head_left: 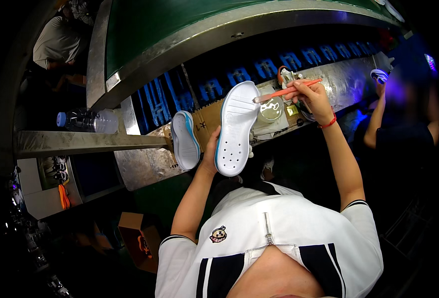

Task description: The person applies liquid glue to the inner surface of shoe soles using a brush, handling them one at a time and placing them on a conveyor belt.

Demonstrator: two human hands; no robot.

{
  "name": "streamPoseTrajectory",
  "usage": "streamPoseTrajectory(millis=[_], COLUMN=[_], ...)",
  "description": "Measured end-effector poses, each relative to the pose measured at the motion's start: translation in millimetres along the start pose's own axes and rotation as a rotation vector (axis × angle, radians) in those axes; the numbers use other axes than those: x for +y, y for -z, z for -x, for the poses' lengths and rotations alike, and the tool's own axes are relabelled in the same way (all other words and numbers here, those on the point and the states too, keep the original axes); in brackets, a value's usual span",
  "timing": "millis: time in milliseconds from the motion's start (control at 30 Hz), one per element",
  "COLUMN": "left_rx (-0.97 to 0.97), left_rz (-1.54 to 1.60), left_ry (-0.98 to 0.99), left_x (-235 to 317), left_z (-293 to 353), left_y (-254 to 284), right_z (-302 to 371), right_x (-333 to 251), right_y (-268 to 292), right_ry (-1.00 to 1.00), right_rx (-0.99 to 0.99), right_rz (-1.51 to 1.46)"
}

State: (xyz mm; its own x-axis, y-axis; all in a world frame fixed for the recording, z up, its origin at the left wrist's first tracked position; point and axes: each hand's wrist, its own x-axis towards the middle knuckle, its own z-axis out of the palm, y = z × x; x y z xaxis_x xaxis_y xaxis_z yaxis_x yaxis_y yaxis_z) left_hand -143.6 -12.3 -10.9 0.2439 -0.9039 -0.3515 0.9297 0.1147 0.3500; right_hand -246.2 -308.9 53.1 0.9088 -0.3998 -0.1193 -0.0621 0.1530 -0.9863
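My left hand [212, 149] grips a white shoe sole [235, 126] with a blue edge, held upright with its inner face toward me. My right hand [313, 95] holds an orange-handled brush [284, 92], whose tip touches the top of the sole. Just beyond the sole sits a small round pot [271, 110] on cardboard. A second white and blue sole [185, 140] leans on the metal ledge to the left of my left hand.
A metal work ledge [145, 164] runs along a conveyor with blue racks [239, 75]. A plastic water bottle [88, 120] lies on a shelf at left. Another person [403, 124] at right holds a sole [379, 75]. A cardboard box [139, 238] sits below.
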Motion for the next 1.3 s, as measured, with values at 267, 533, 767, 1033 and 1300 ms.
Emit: streamPoseTrajectory(millis=[267, 533, 767, 1033, 1300], left_rx=[0.014, -0.088, -0.124, -0.199, -0.606], left_rz=[-0.082, -0.025, -0.171, -0.298, -0.117], left_ry=[-0.172, -0.174, -0.127, -0.121, -0.267], left_x=[1, -8, -27, -48, 37], left_z=[4, -13, -52, -121, -331], left_y=[-8, -34, -85, -146, -335], right_z=[17, 25, 41, 54, 54], right_x=[54, 125, 129, 165, 129], right_y=[33, 5, -4, 7, 16], right_ry=[-0.051, 0.018, -0.027, 0.129, 0.052], right_rx=[0.288, 0.338, 0.421, 0.641, 0.448], right_rz=[-0.001, -0.005, 0.004, -0.186, -0.221])
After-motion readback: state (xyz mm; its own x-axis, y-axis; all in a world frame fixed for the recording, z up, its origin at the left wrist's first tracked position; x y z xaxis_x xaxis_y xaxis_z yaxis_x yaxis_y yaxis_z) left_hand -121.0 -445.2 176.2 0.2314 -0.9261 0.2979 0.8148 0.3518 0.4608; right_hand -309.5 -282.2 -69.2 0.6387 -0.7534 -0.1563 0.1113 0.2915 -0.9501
